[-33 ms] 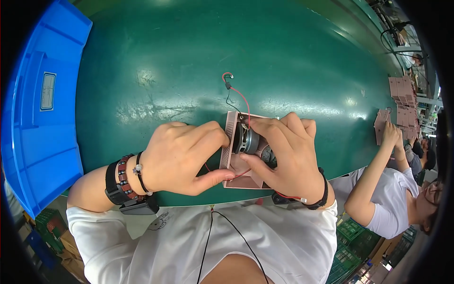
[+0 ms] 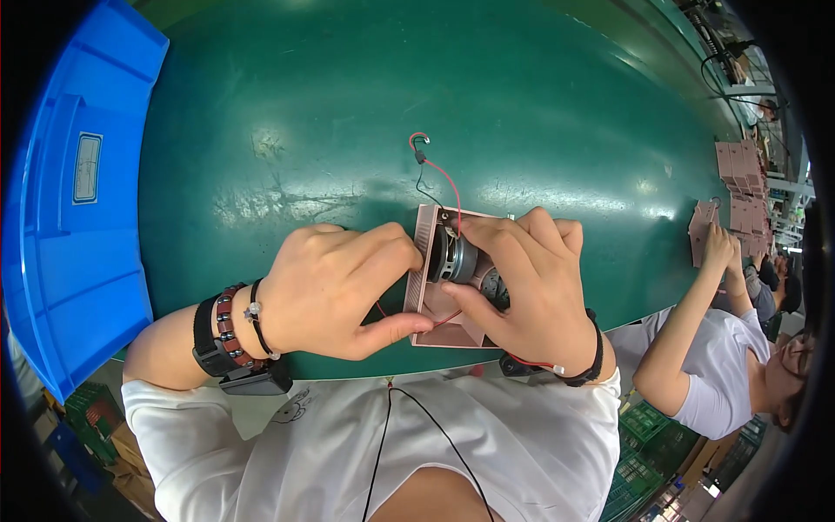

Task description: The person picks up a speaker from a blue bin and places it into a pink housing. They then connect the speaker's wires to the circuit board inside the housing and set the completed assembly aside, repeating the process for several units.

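Observation:
In front of me on the green tabletop (image 2: 287, 130) lies an open pink speaker housing (image 2: 421, 291) with a ribbed left side. Inside it, against that side, sits a round speaker driver (image 2: 458, 261) with a dark magnet. My left hand (image 2: 335, 287) grips the housing's left side, fingers bent at the upper part and thumb by the lower corner. Thumb and index finger of my right hand (image 2: 535, 283) span the driver; the other fingers curl over the housing's right side. A red and black cable (image 2: 452, 183) runs out beyond the far edge. The driver's front is hidden.
A blue plastic bin (image 2: 117, 174) stands at the left. At the right, a co-worker's hands (image 2: 720, 248) touch a pink part (image 2: 701, 226) beside stacked pink parts (image 2: 739, 170). Green crates (image 2: 639, 426) stand below the table edge. A red wire (image 2: 531, 359) lies by my right wrist.

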A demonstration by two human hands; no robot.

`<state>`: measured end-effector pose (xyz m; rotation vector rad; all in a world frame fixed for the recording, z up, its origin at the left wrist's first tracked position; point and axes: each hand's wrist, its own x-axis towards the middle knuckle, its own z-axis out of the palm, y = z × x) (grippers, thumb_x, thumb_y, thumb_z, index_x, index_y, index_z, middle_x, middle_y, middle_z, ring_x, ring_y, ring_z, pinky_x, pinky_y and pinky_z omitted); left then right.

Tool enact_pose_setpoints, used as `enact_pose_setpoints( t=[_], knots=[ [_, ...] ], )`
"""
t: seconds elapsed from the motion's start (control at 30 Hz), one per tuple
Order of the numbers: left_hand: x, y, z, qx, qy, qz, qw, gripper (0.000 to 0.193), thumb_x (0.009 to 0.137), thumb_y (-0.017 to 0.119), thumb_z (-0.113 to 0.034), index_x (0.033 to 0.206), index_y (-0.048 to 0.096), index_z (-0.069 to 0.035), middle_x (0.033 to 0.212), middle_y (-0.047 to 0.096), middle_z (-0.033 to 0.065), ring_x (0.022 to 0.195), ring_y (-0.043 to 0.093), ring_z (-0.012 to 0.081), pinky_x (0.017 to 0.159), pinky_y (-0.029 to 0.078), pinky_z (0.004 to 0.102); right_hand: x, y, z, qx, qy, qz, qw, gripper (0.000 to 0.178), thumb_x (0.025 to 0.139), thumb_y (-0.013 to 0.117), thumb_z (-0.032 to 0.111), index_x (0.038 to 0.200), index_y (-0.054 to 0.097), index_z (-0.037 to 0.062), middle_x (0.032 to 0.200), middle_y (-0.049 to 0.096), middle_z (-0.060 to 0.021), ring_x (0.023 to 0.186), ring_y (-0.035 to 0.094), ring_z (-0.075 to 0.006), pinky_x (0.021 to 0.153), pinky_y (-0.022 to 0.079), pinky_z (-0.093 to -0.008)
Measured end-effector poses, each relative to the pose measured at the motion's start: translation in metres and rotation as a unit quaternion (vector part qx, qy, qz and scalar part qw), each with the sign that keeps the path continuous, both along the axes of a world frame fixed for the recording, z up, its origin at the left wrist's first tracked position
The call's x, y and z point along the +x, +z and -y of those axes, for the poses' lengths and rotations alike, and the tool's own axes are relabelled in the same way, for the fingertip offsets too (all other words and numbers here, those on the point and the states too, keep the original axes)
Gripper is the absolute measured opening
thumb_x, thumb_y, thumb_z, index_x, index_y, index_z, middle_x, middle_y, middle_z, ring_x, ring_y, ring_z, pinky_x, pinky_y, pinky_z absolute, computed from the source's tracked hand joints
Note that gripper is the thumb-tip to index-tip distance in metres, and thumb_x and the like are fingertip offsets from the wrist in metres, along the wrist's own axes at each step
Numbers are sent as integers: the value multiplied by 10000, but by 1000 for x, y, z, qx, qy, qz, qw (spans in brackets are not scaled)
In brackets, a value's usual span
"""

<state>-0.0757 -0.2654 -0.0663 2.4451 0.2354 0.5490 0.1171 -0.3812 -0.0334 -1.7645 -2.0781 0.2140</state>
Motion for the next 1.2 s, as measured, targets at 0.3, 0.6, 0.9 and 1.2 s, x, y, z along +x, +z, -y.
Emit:
enact_pose_setpoints(
  t=[0.3, 0.6, 0.9, 1.2],
  knots=[
    [-3, 4, 0, 6, -5, -3, 1000, 487, 716, 726, -477, 973, 604, -81, 811, 592, 33, 521, 558, 184, 458, 414, 293, -2, 3, -2, 1, -10, 37, 999, 505, 649, 767, 247, 1076, 598, 38, 1037, 661, -41, 774, 522, -186, 727, 292, -341],
    [-5, 16, 3, 94, -2, -48, 994, 476, 747, 672, -508, 1068, 679, -156, 670, 532, -29, 482, 497, 121, 438, 334, 268, -4, 3, -3, -10, -14, 30, 999, 525, 618, 758, 233, 1086, 608, 50, 998, 657, -34, 755, 520, -185, 718, 285, -349],
    [-8, 22, 5, 117, -5, -89, 989, 477, 771, 642, -539, 1072, 691, -172, 527, 390, -49, 422, 408, 115, 427, 283, 269, -8, -1, -1, -1, -18, 21, 1000, 529, 630, 755, 262, 1093, 615, 49, 985, 655, -28, 731, 520, -164, 716, 278, -352],
    [-8, 33, 7, 144, 8, -163, 976, 482, 766, 631, -540, 1108, 671, -202, 489, 362, -41, 373, 386, 109, 392, 276, 262, -2, 4, -4, -22, 1, -6, 1000, 478, 694, 732, 314, 1064, 633, 30, 998, 661, -46, 703, 546, -175, 678, 330, -328]
  ],
)
